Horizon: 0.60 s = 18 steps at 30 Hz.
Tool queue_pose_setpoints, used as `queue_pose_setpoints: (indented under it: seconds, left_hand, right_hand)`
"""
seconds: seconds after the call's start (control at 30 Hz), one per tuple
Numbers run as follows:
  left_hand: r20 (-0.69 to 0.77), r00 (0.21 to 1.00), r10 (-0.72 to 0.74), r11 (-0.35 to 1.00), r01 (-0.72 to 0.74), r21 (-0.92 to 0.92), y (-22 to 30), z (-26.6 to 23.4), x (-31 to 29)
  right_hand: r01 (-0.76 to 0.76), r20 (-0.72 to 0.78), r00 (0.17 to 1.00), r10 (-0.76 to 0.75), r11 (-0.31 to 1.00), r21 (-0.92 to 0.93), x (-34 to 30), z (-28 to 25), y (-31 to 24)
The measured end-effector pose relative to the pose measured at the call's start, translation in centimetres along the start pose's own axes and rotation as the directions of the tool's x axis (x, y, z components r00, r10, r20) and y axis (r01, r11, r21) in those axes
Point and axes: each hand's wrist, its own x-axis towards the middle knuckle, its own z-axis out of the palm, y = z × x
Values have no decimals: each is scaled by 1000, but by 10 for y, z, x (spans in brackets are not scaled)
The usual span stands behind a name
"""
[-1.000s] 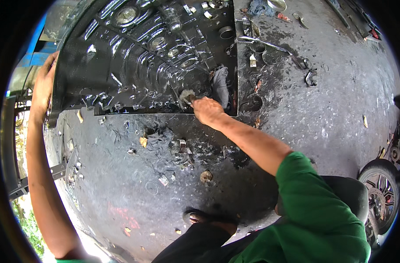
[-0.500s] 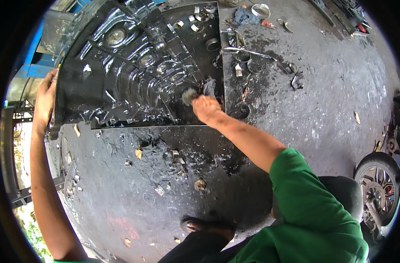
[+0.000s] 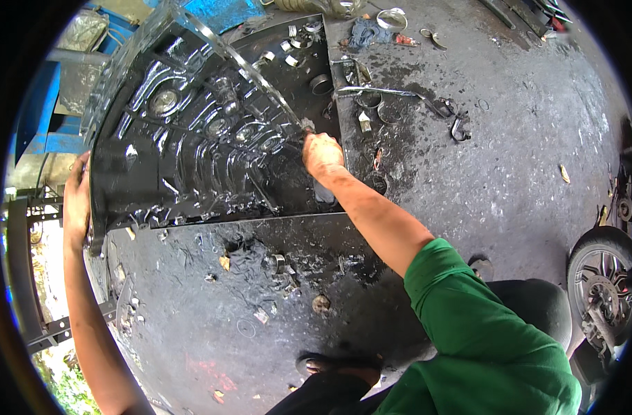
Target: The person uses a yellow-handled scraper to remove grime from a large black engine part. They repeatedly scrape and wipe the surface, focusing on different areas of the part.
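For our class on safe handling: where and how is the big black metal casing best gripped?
Probably by the left outer edge of the casing, coming from the left, where the left hand touches it. That edge is a long rim fingers could curl around, whereas the ribbed face looks glossy and likely slippery.

one person's left hand [image 3: 77,199], one right hand [image 3: 323,156], one brush [image 3: 307,124], one wet black casting [image 3: 191,149], one dark tray [image 3: 296,83], one spoked wheel [image 3: 601,280], one bluish rag [image 3: 368,34]
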Motion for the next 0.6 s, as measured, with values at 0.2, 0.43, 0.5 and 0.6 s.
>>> queue_pose_setpoints:
  seconds: [0.2, 0.43, 0.5, 0.6]
  left_hand:
    - [-31, 999, 8, 999, -7, 42, -2, 0, -3]
    - [43, 999, -17, 997, 20, -69, 6, 2, -2]
    - [16, 1000, -25, 998, 26, -61, 8, 3, -4]
    - [-53, 998, 44, 999, -44, -3, 7, 3, -7]
  right_hand:
    - [169, 226, 966, -127, 969, -179, -20, 8, 3]
    - [148, -15, 989, -150, 986, -80, -7, 8, 16]
    - [145, 92, 987, -132, 978, -150, -7, 8, 21]
    - [305, 170, 949, -267, 915, -265, -21, 10, 29]
